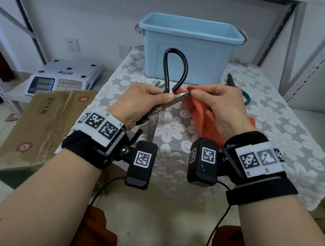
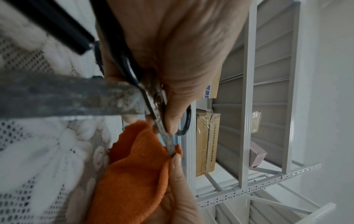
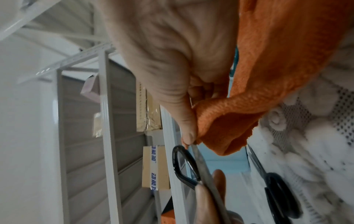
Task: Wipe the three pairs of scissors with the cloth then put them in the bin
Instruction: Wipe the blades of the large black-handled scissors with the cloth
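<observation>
Here my left hand [image 1: 139, 102] grips the big black-handled scissors [image 1: 168, 87] at the pivot, blades spread, above the worktop [image 1: 278, 123]. My right hand [image 1: 219, 106] pinches the orange cloth [image 1: 199, 110] around one blade's tip. The blue bin [image 1: 189, 51] stands just behind, with two more scissors beside it.

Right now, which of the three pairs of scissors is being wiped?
The large black-handled scissors, open, gripped near the pivot by the left hand; the right hand pinches the orange cloth on one blade. The teal-handled pair and the other pair lie on the table.
</observation>
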